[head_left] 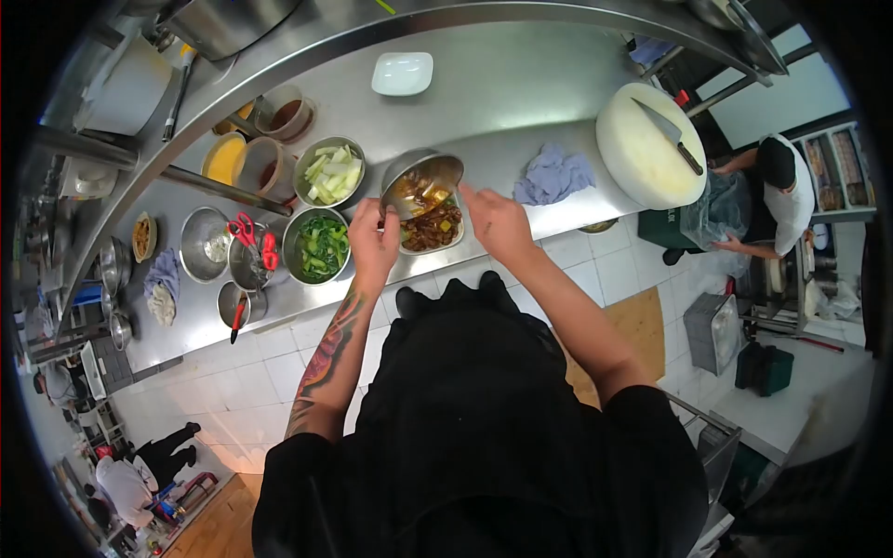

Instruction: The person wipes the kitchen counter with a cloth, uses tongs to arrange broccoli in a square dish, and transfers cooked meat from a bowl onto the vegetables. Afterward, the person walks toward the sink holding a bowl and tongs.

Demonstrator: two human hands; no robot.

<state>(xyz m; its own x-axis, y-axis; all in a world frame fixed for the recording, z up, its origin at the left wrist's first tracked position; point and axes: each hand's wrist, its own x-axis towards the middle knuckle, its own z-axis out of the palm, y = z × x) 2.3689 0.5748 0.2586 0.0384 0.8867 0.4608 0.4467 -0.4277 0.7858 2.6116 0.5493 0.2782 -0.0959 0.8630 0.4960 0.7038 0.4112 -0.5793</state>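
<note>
My left hand (374, 237) is closed on the left edge of a metal bowl (406, 160). My right hand (499, 221) is closed at the bowl's right rim. The bowl is tilted towards me over a white dish (439, 248). Glossy brown food in sauce (430, 228) lies in the dish, and more sits in the bowl. Left of my left hand is a metal bowl of green leafy vegetables (318, 246). Behind that stands a bowl of pale green cut vegetable pieces (333, 175).
Red-handled scissors (251, 240) rest in a metal container. A blue cloth (555, 175) lies to the right, before a round cutting board (637, 163) carrying a cleaver (665, 126). A white dish (403, 73) stands at the back. A co-worker (786, 191) handles clear plastic at right.
</note>
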